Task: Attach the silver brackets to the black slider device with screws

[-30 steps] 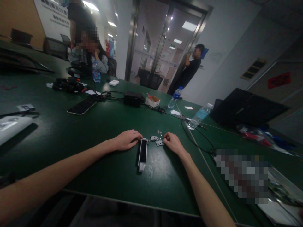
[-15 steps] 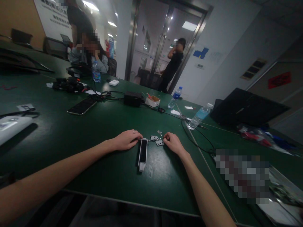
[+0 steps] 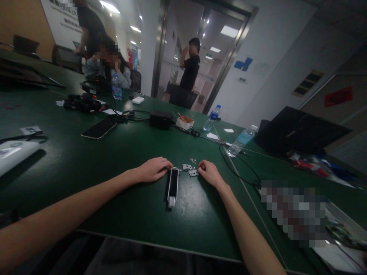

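Observation:
My left hand [image 3: 155, 169] lies low on the green table, fingers stretched to the right. Its fingertips are at the upper end of a long, narrow device with a white frame and a dark inner face [image 3: 173, 183]; whether they press on it I cannot tell. To the right of the device are two small grey metal plates with holes [image 3: 193, 173]. Several tiny shiny metal pieces [image 3: 193, 160] lie just beyond the plates. Beside the plates, my right hand [image 3: 210, 172] rests with its fingers curled together; anything between its fingertips is too small to make out.
Farther back on the table [image 3: 137, 221] are a phone [image 3: 99, 128], a black power adapter [image 3: 161, 119], a small open box [image 3: 185, 122] and water bottles [image 3: 242, 140]. Cables [image 3: 241, 160] run across the right side. A person [image 3: 190, 68] stands by the glass doors.
Both my hands and the parts between them stay in place. In the background, the person by the doors has moved left, and the person standing at the far left has shifted.

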The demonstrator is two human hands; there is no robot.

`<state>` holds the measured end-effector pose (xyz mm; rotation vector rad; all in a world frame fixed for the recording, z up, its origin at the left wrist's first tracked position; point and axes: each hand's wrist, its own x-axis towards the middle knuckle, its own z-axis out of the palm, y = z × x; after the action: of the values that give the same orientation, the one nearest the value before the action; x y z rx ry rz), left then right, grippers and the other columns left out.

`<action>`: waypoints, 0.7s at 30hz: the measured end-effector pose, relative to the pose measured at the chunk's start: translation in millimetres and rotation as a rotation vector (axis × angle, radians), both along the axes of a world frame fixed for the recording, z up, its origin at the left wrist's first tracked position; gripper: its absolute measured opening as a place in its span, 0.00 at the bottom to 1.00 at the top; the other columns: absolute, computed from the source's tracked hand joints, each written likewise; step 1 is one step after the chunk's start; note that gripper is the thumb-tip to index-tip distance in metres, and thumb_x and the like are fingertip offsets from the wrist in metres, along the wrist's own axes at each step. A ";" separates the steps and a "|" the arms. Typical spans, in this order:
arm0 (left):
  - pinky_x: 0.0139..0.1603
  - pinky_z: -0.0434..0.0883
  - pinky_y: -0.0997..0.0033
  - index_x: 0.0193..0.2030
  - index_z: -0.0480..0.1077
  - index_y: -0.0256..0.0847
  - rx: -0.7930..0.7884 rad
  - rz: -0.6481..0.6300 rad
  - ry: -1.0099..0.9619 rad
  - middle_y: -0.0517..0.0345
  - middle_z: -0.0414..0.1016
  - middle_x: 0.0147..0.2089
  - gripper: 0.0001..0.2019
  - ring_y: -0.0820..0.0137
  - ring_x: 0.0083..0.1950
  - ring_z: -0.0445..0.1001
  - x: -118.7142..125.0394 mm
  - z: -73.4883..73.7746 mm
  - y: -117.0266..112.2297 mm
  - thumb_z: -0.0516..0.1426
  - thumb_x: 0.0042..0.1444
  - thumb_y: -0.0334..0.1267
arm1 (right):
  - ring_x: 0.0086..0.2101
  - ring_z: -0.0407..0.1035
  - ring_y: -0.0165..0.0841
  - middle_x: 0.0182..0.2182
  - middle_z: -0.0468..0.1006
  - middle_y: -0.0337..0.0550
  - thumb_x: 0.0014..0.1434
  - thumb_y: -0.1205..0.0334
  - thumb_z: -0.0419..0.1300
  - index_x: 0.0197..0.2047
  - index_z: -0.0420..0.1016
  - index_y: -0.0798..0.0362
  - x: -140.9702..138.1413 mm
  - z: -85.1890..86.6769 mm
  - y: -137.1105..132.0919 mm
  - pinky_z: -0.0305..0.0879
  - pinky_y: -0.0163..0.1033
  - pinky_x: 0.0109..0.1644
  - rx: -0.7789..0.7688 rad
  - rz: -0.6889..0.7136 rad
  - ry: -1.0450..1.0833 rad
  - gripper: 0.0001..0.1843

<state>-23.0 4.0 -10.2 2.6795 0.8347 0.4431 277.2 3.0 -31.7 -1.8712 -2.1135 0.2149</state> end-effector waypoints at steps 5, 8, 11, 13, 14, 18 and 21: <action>0.47 0.66 0.66 0.50 0.68 0.39 0.010 0.001 0.001 0.52 0.73 0.47 0.12 0.64 0.48 0.70 0.5 0.8 -0.4 0.51 0.62 0.30 | 0.34 0.65 0.31 0.32 0.73 0.41 0.56 0.66 0.56 0.37 0.73 0.54 -0.8 0.0 0.0 0.56 0.34 0.38 0.002 0.002 -0.013 0.06; 0.47 0.66 0.66 0.51 0.68 0.39 0.005 0.000 0.001 0.51 0.73 0.47 0.12 0.64 0.47 0.70 0.5 0.7 -0.1 0.51 0.62 0.30 | 0.35 0.65 0.32 0.33 0.73 0.42 0.56 0.67 0.56 0.37 0.73 0.55 -0.5 -0.9 -0.1 0.57 0.35 0.40 0.020 0.015 -0.019 0.06; 0.47 0.67 0.66 0.51 0.68 0.39 0.006 -0.002 -0.002 0.51 0.73 0.46 0.12 0.64 0.47 0.70 0.3 -0.6 0.7 0.51 0.62 0.30 | 0.36 0.65 0.32 0.33 0.73 0.42 0.56 0.67 0.56 0.37 0.73 0.55 0.1 0.1 -0.9 0.58 0.35 0.41 0.029 0.043 -0.035 0.06; 0.47 0.67 0.65 0.51 0.68 0.39 0.006 -0.005 -0.003 0.51 0.72 0.47 0.12 0.64 0.47 0.70 0.0 -1.9 1.4 0.51 0.62 0.30 | 0.36 0.66 0.32 0.33 0.74 0.41 0.57 0.68 0.55 0.37 0.73 0.54 1.0 2.6 -1.9 0.58 0.35 0.40 0.030 0.074 -0.049 0.06; 0.47 0.67 0.65 0.51 0.68 0.39 0.006 -0.005 -0.002 0.51 0.72 0.47 0.12 0.64 0.47 0.70 -0.2 -2.4 1.6 0.51 0.62 0.30 | 0.36 0.66 0.32 0.33 0.74 0.41 0.58 0.68 0.55 0.38 0.73 0.54 1.7 4.1 -2.4 0.58 0.35 0.41 0.035 0.086 -0.054 0.06; 0.48 0.67 0.65 0.51 0.68 0.40 0.006 0.001 0.004 0.51 0.72 0.47 0.12 0.64 0.47 0.70 -0.9 -2.6 1.8 0.51 0.62 0.30 | 0.39 0.66 0.34 0.36 0.75 0.43 0.60 0.68 0.54 0.39 0.72 0.53 7.1 10.0 -3.8 0.59 0.37 0.43 0.096 0.075 -0.062 0.07; 0.48 0.67 0.66 0.51 0.68 0.39 -0.001 0.002 0.005 0.52 0.72 0.47 0.12 0.64 0.47 0.70 -0.9 -1.1 1.2 0.51 0.62 0.30 | 0.41 0.66 0.35 0.37 0.75 0.45 0.61 0.67 0.54 0.39 0.72 0.53 11.9 11.7 -4.0 0.59 0.38 0.45 0.135 0.043 -0.053 0.06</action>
<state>-23.9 5.2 -11.3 2.6804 0.8389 0.4370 289.1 -1.1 -20.0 -1.7748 -2.1469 0.0307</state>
